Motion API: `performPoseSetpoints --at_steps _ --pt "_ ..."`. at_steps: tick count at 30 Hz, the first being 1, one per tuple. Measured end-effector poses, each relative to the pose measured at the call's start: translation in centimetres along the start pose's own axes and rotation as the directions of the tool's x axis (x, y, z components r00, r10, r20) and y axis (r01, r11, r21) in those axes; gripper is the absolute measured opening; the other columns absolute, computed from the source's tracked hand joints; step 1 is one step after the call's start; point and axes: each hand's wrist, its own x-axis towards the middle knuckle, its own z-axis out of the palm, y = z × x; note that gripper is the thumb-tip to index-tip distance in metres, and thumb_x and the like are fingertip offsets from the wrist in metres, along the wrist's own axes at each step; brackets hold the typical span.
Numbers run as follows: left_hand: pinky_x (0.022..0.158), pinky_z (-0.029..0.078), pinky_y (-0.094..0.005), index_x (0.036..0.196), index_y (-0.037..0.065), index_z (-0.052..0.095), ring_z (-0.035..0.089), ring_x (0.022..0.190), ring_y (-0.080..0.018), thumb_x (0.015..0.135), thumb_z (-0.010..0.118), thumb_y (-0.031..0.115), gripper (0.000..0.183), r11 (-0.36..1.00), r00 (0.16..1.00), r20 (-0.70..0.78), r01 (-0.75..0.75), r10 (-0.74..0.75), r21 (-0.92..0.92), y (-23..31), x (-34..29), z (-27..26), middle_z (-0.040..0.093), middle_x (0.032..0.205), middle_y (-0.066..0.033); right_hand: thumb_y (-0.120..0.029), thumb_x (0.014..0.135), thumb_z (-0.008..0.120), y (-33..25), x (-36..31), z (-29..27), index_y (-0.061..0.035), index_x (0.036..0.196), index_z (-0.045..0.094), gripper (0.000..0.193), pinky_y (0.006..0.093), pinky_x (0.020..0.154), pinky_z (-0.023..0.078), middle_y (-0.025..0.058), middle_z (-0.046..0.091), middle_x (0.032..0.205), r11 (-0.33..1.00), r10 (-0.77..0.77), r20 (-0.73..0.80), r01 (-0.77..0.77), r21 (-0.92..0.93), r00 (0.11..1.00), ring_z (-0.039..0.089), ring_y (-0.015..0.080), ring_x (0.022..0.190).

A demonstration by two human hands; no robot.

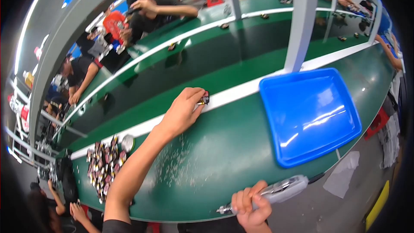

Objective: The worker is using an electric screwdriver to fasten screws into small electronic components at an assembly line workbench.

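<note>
Head view: my left hand (184, 111) pinches a small part (204, 99) at the white strip (241, 91). My right hand (251, 205) is fisted around a screwdriver (276, 192).

The scene is brightly lit from overhead — white streaks of glare are thrown across the glossy blue rectangular plastic tray (310, 116) and the shiny green workbench surface (224, 146). Straight edges are bent by fisheye distortion, and the rim is darkened and blurred — black at the corners.

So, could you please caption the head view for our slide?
Left hand sets a small dark part by the green bench's white stripe; right hand grips a silvery tool.
</note>
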Motion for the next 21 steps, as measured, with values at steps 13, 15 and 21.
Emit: performPoseSetpoints --at_steps 13,15,21 --pt "0.088 0.049 -0.0397 0.117 -0.012 0.053 0.053 0.110 -0.0353 0.069 0.062 -0.009 0.049 0.991 0.987 0.127 0.109 -0.099 -0.072 13.4 -25.3 -1.9 0.050 0.127 -0.0206 -0.016 0.085 0.044 0.8 -2.6 0.4 -0.0073 0.085 0.044 0.009 0.0299 0.045 0.037 0.0010 0.035 0.048 0.999 0.020 -0.025 -0.021 -0.035 0.999 0.034 0.0128 0.040" --pt "0.086 0.050 -0.0392 0.115 -0.012 0.053 0.053 0.109 -0.0342 0.069 0.063 -0.007 0.047 0.989 0.990 0.113 0.097 -0.084 -0.109 13.2 -25.4 -1.8 0.050 0.127 -0.0210 -0.016 0.086 0.044 1.4 -3.4 0.5 -0.0072 0.085 0.044 0.009 0.0301 0.046 0.037 0.0008 0.036 0.048 0.998 0.029 -0.031 -0.030 -0.047 0.999 0.035 0.0130 0.040" --pt "0.073 0.054 -0.0337 0.104 -0.013 0.058 0.056 0.101 -0.0300 0.069 0.064 -0.003 0.037 0.982 0.991 0.128 0.045 -0.021 -0.182 12.8 -24.9 -2.0 0.056 0.119 -0.0204 -0.014 0.088 0.044 4.2 -5.7 1.3 -0.0067 0.090 0.045 0.008 0.0317 0.050 0.038 0.0011 0.038 0.050 0.983 0.164 0.056 -0.158 -0.097 0.985 0.038 0.0138 0.042"
